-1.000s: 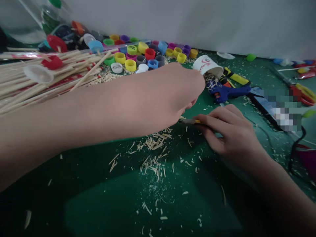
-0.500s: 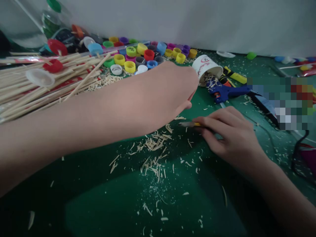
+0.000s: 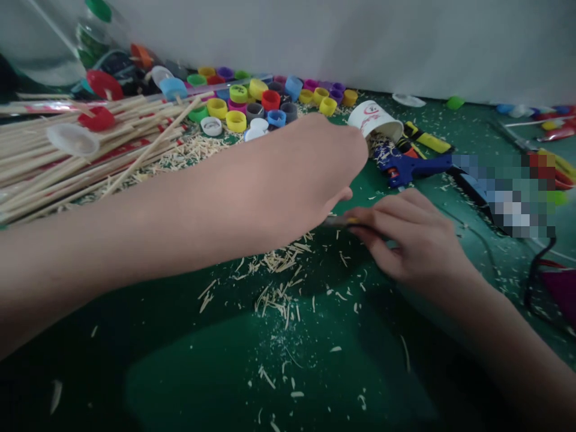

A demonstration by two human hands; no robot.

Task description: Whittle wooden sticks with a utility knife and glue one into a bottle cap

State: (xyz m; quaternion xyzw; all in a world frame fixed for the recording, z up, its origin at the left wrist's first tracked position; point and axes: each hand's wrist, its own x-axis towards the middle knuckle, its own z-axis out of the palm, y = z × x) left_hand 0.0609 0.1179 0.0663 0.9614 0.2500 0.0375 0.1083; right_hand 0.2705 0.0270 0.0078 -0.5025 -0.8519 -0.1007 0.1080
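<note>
My left hand (image 3: pixel 321 165) reaches across the middle with its back toward me. Its fingers look curled and are mostly hidden; whatever they hold cannot be seen. Closed around a utility knife (image 3: pixel 336 221), my right hand (image 3: pixel 407 237) is just to the right and a little nearer me. The knife's grey blade points left, its tip close under my left hand. Pale wood shavings (image 3: pixel 281 259) lie scattered on the green table (image 3: pixel 202 366) beneath. Just beyond my left hand, a white paper cup (image 3: pixel 373 119) lies on its side with shavings at its mouth.
Many coloured bottle caps (image 3: pixel 270 100) stand along the back. Wooden sticks (image 3: pixel 58 162) are piled at left, some carrying caps. Right of the cup lie a blue glue gun (image 3: pixel 407 168) and a yellow-and-black cutter (image 3: pixel 429 139). A phone-like object (image 3: pixel 477 195) lies partly blurred at right.
My right hand and the knife have moved slightly left and up, bringing the blade closer to my left hand. My left hand has shifted slightly right.
</note>
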